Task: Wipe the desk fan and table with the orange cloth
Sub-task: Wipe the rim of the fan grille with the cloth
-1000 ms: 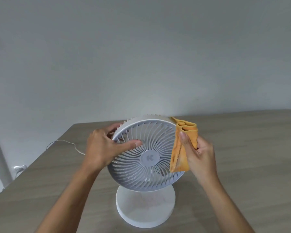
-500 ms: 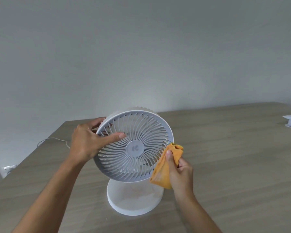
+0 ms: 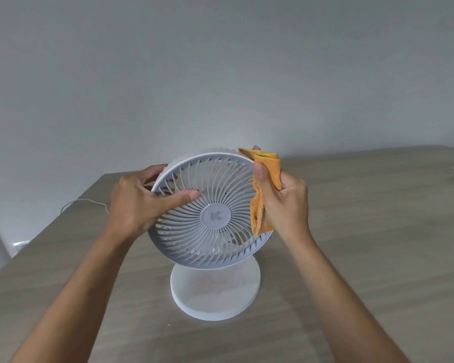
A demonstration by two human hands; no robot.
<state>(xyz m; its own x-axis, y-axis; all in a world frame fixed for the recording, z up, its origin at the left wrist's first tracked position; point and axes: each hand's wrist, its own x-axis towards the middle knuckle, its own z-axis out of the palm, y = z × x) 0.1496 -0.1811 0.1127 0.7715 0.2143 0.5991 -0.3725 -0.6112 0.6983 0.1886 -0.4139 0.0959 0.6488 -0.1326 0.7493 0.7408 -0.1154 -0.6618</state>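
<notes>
Grey wall fills the head view above a wood-grain table, and the desk fan stands on its round white base near the middle of it. To the fan's left a thin cord trails off the table edge.

My left hand grips the fan's left rim, thumb laid across the grille, fingers behind. My right hand is closed on the orange cloth, pressing it against the fan's upper right rim; the cloth hangs folded down the grille edge.

I judge the fan light and plastic, its thin grille ribs easy to bend, its head likely to tilt, so the rim is the safe hold. The cloth is soft and limp, best bunched in the fist.
</notes>
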